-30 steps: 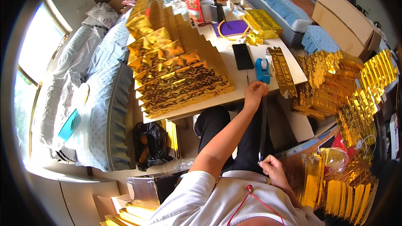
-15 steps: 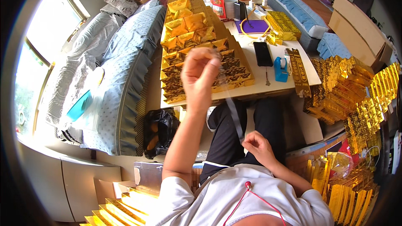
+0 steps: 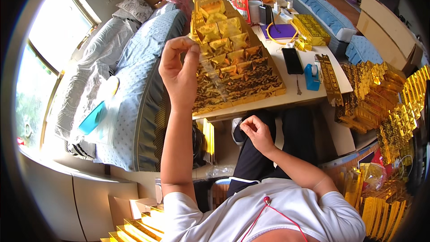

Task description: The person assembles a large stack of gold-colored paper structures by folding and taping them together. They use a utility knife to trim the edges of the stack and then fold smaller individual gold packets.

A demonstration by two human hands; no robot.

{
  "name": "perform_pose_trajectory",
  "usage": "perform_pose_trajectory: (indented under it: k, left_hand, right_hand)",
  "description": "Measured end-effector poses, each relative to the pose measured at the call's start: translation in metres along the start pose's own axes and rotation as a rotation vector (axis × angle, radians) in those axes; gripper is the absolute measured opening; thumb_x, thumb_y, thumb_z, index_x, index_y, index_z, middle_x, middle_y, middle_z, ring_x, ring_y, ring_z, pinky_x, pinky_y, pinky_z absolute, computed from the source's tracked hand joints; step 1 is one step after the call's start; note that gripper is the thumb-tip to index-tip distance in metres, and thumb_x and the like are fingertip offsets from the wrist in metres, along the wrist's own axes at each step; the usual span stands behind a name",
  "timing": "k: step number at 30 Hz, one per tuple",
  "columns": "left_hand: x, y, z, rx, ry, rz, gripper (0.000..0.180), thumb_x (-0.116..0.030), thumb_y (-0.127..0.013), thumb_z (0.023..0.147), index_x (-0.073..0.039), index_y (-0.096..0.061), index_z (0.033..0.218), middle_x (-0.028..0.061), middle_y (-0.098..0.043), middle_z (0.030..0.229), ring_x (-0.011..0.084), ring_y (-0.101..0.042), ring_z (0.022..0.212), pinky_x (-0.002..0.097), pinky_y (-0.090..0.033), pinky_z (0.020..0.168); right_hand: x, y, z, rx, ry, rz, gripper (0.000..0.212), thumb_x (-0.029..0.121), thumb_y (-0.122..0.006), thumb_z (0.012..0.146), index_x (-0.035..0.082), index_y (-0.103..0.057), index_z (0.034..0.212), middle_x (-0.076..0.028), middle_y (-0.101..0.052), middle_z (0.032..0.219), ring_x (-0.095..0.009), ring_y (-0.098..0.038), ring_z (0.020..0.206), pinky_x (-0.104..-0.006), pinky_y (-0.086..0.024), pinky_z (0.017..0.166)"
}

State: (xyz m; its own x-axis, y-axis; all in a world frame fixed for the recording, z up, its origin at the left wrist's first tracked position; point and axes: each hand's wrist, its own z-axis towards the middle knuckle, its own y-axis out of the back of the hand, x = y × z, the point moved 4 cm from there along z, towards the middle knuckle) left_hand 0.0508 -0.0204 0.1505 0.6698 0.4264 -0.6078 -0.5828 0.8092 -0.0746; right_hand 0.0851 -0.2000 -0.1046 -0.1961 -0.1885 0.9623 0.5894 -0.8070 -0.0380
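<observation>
Left hand (image 3: 179, 68) held up beside the table's left side, partly covering the view there, its fingers curled and its thumb and forefinger pinched on the end of a strip of clear tape (image 3: 217, 78). That strip, thin and glassy, slanted down across the table (image 3: 289, 80) and faded against shiny gold; its lower end could not be made out. Just off the table's front edge, above the lap, was the right hand (image 3: 260, 136), fingers bent, thumb and forefinger close together; whether they met or gripped anything could not be told.

Glossy, foil-like gold packets (image 3: 233, 58) with crinkled, folded ends rose in steps on the table's left part. Toward its right front corner lay a flat black phone (image 3: 293, 61), a smooth blue tape dispenser (image 3: 311, 78) and a long gold carton (image 3: 330, 80). Under the table's left end, a black plastic bag (image 3: 197, 145) was mostly hidden by the left forearm (image 3: 178, 152). Left of the table, a bed's dotted blue cloth cover (image 3: 141, 85) hung in soft folds.
</observation>
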Motion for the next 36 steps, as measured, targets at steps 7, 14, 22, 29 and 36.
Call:
perform_pose_trajectory:
  k: [7, 14, 22, 29, 36]
  left_hand:
    - [-0.003, -0.006, 0.019, 0.038, -0.250, 0.420, 0.005, -0.002, -0.070, 0.089, -0.002, -0.067, 0.094, 0.0067, -0.066, 0.104, 0.0203, -0.061, 0.099, 0.0326, -0.045, 0.093]
    - [-0.001, -0.010, 0.029, 0.104, -0.364, 0.548, 0.007, -0.002, -0.072, 0.087, -0.002, -0.070, 0.093, 0.0096, -0.071, 0.109, 0.0257, -0.064, 0.112, 0.0381, -0.047, 0.097]
    - [0.013, -0.003, 0.027, 0.155, -0.343, 0.563, 0.010, -0.003, -0.074, 0.085, -0.001, -0.073, 0.095, 0.0087, -0.071, 0.113, 0.0211, -0.067, 0.105, 0.0335, -0.050, 0.094]
    - [0.017, 0.000, 0.029, 0.190, -0.474, 0.672, 0.014, -0.004, -0.076, 0.080, -0.004, -0.072, 0.094, 0.0087, -0.067, 0.111, 0.0275, -0.065, 0.098, 0.0359, -0.052, 0.085]
    - [0.019, 0.001, 0.028, 0.219, -0.455, 0.675, 0.013, -0.004, -0.076, 0.084, -0.003, -0.074, 0.097, 0.0096, -0.068, 0.114, 0.0225, -0.067, 0.101, 0.0334, -0.052, 0.087]
  right_hand:
    - [-0.015, -0.011, 0.033, -0.062, 0.011, -0.094, 0.014, 0.014, -0.070, 0.094, 0.002, -0.065, 0.094, -0.002, -0.068, 0.079, -0.009, -0.061, 0.070, -0.0263, -0.049, 0.065]
    - [-0.020, -0.024, 0.050, -0.117, -0.027, -0.167, 0.018, 0.018, -0.072, 0.092, 0.001, -0.066, 0.094, -0.004, -0.068, 0.076, -0.011, -0.061, 0.068, -0.0276, -0.049, 0.064]
    - [-0.046, -0.024, 0.062, -0.164, -0.087, -0.270, 0.022, 0.022, -0.073, 0.092, 0.001, -0.067, 0.092, -0.005, -0.069, 0.077, -0.013, -0.064, 0.070, -0.0288, -0.050, 0.065]
    - [-0.047, -0.024, 0.068, -0.220, -0.135, -0.415, 0.026, 0.033, -0.074, 0.088, 0.008, -0.069, 0.091, -0.008, -0.072, 0.080, -0.027, -0.070, 0.075, -0.0376, -0.052, 0.066]
    - [-0.038, -0.024, 0.070, -0.238, -0.197, -0.473, 0.026, 0.034, -0.075, 0.087, 0.009, -0.070, 0.091, -0.008, -0.072, 0.081, -0.029, -0.070, 0.077, -0.0385, -0.052, 0.067]
